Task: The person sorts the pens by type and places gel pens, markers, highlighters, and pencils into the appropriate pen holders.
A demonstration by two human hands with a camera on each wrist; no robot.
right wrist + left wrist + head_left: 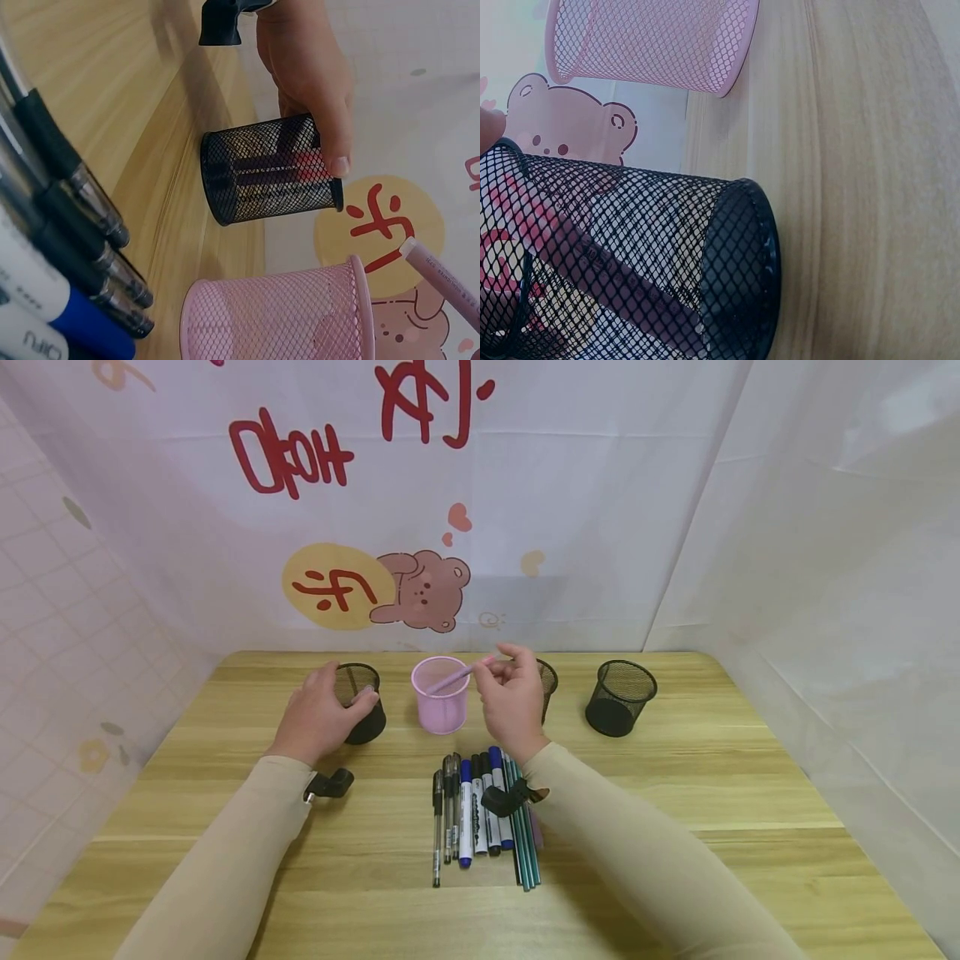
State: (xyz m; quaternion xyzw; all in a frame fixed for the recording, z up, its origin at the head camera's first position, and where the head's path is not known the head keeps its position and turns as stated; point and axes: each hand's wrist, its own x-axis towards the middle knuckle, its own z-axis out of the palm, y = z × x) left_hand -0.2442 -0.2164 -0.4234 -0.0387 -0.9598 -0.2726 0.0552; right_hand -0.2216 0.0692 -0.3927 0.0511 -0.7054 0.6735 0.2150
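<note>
At the left, my left hand (311, 714) grips the rim of a black mesh cup (367, 724), thumb on the near side. A pink-and-purple marker (607, 277) leans inside that cup, seen through the mesh in the left wrist view. My right hand (513, 697) pinches a light purple marker (455, 678) by its pink end. The marker slants down to the left over the mouth of the pink mesh cup (442, 714); in the right wrist view its pale tip (409, 247) is just beyond the rim.
Behind my right hand stands another black mesh cup (550, 681), partly hidden; a further one (621, 697) is at the right. Black pens (437, 818), whiteboard markers (466, 818) and green pencils (527, 852) lie in a row at the table's middle, with a purple item partly under my right sleeve.
</note>
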